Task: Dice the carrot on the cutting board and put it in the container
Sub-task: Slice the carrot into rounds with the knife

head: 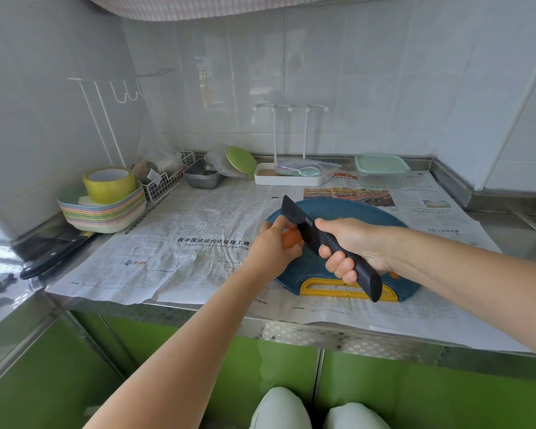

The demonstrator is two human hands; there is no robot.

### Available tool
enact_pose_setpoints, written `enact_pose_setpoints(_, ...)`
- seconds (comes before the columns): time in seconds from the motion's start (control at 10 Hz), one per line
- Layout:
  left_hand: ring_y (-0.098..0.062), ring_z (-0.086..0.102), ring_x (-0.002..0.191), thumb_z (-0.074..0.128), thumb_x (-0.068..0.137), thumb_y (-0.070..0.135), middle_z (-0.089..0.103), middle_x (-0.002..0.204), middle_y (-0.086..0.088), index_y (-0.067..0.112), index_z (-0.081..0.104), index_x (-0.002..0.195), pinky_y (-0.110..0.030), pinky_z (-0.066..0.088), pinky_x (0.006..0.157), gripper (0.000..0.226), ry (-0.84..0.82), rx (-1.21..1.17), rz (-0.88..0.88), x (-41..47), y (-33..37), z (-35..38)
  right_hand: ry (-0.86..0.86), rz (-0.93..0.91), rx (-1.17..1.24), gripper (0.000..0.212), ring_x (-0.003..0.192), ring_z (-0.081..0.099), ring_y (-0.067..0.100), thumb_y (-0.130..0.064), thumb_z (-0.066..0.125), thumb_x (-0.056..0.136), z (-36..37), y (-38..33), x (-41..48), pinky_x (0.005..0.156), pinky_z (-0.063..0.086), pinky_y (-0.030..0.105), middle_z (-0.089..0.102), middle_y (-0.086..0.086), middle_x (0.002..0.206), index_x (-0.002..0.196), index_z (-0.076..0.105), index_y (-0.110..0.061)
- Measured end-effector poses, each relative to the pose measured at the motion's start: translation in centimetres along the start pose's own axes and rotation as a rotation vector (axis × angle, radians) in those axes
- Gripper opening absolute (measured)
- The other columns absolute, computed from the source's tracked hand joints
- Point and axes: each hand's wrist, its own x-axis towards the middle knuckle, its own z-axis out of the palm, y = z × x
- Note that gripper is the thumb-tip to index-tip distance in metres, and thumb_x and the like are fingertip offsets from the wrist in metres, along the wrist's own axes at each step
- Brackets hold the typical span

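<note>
A round blue cutting board (347,209) with a yellow handle lies on newspaper on the counter. My left hand (274,243) holds an orange carrot piece (291,238) at the board's left edge. My right hand (353,246) grips the black handle of a black-bladed knife (294,212); its blade points up and to the far left, just right of the carrot. A small orange bit (394,275) peeks out by my right wrist. A clear container with a pale green lid (381,170) stands at the back right, lid on.
Stacked pastel plates with a yellow tape roll (106,199) stand at the left. Another black knife (56,255) lies near the left counter edge. A wire basket, metal trays (203,176) and a white rack tray (288,178) line the back wall.
</note>
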Motion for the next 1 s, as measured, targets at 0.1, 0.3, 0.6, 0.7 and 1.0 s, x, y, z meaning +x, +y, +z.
enact_pose_setpoints(0.1,-0.017,0.043,0.086,0.062,0.088,0.022,0.039,0.101,-0.002,0.016,0.047,0.122,-0.026,0.037,0.073,0.037,-0.012,0.001,0.001,0.0,0.1,0.0,0.011,-0.008,-0.003,0.056,0.031,0.030,0.010,-0.061,0.028,0.100,0.1,0.2,0.2,0.034,0.029,0.015,0.034,-0.003,0.044,0.071,0.040,-0.015)
enact_pose_setpoints(0.3,-0.017,0.042,0.086,0.061,0.088,0.020,0.039,0.097,-0.002,0.014,0.048,0.121,-0.023,0.029,0.066,0.037,-0.014,-0.009,0.004,0.0,0.0,0.0,0.024,-0.017,-0.008,0.056,0.032,0.030,0.010,-0.061,0.028,0.100,0.4,0.3,0.6,0.035,0.029,0.015,0.034,-0.002,0.045,0.072,0.040,-0.015)
enact_pose_setpoints(0.6,-0.017,0.040,0.090,0.060,0.088,0.018,0.039,0.091,0.001,0.013,0.047,0.122,-0.022,0.025,0.061,0.037,-0.026,-0.006,0.008,0.4,-0.3,-0.1,0.037,0.008,-0.022,0.056,0.032,0.031,0.011,-0.062,0.029,0.099,0.6,0.1,1.4,0.035,0.030,0.015,0.035,-0.002,0.045,0.072,0.041,-0.015)
enact_pose_setpoints(0.7,-0.017,0.040,0.089,0.060,0.087,0.018,0.040,0.092,-0.002,0.013,0.047,0.122,-0.022,0.025,0.060,0.037,-0.021,-0.013,0.003,0.4,-0.3,-0.1,0.050,0.005,-0.028,0.056,0.032,0.031,0.011,-0.061,0.029,0.100,0.7,0.1,1.6,0.035,0.031,0.015,0.036,-0.001,0.044,0.073,0.041,-0.014)
enact_pose_setpoints(1.0,-0.017,0.043,0.088,0.058,0.088,0.021,0.039,0.103,-0.003,0.017,0.046,0.124,-0.024,0.033,0.074,0.038,-0.053,-0.010,-0.036,0.5,-0.1,-0.4,0.062,0.011,-0.017,0.058,0.030,0.033,0.012,-0.062,0.030,0.099,1.1,0.2,2.1,0.034,0.033,0.016,0.038,0.000,0.043,0.071,0.043,-0.013)
